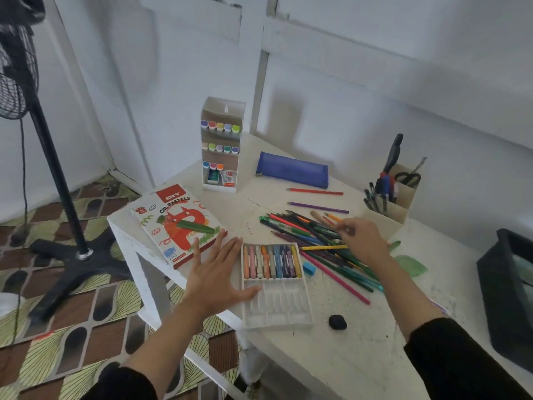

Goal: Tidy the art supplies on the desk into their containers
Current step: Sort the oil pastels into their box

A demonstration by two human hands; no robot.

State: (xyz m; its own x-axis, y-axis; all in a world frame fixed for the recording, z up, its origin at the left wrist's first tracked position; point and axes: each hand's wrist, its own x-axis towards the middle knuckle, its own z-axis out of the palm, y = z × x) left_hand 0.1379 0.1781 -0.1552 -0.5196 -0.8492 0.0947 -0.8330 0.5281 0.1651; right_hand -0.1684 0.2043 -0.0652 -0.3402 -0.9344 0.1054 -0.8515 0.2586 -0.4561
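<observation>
A white pastel tray (277, 310) lies near the desk's front edge, with several oil pastels (271, 261) in its far row and its near slots bare. My left hand (216, 275) hovers flat and spread just left of the tray, thumb at its rim. My right hand (360, 241) reaches into a heap of coloured pencils (311, 238), fingers bent over them; whether it grips one I cannot tell. The oil pastels box (178, 226) lies at the left with a green pastel (196, 226) on its lid.
A marker rack (220, 145) stands at the back, with a blue pencil case (292, 168) to its right and a pen holder (389, 194) with scissors beyond. A blue eraser (310, 267), a black lump (337, 322), a black tray (507, 295) and a fan stand (57, 174) are near.
</observation>
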